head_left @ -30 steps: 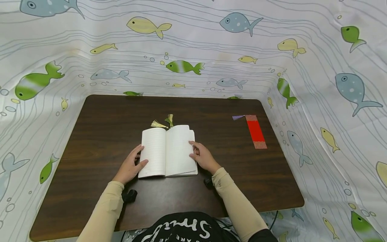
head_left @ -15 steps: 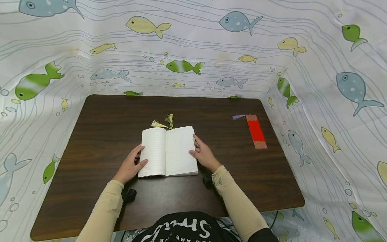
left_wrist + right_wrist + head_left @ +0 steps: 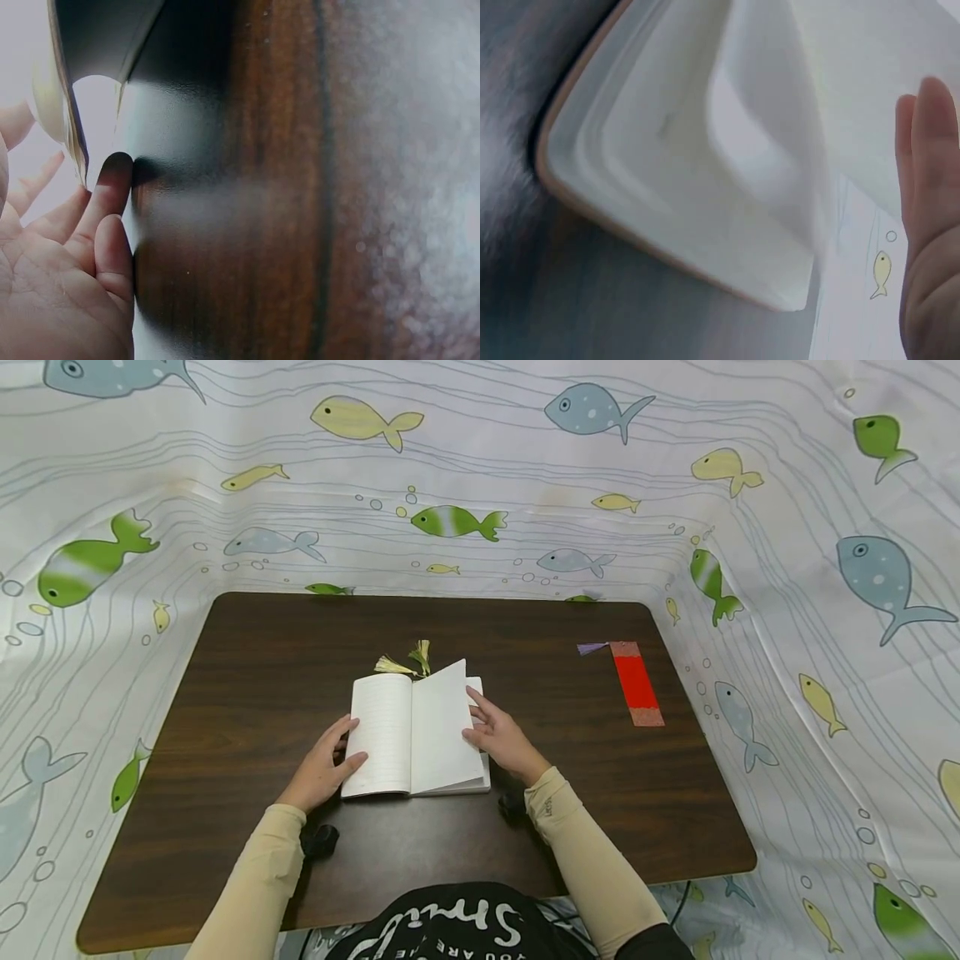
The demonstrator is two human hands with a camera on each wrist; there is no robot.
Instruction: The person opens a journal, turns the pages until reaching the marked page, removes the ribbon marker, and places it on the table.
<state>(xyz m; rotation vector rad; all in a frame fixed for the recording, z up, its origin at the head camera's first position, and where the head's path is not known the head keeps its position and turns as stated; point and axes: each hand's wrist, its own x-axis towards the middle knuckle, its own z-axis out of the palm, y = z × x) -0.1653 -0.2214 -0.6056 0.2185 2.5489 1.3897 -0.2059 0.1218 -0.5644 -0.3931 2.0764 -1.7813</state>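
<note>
Head: the book (image 3: 381, 735) lies pointing away on the table (image 3: 202, 777) — its lifted page (image 3: 442, 727) left of the right hand (image 3: 504, 739). Left wrist: the left hand (image 3: 67, 262) loosely touches the book's edge. Right wrist: straight fingers (image 3: 934, 150) — can't tell if they pinch

Left hand (image 3: 64, 285) touches book (image 3: 105, 37); wooden table (image 3: 240, 262) beside.

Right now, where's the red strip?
In the head view, the red strip lies on the table near its right edge, right of the notebook and right hand.
</note>
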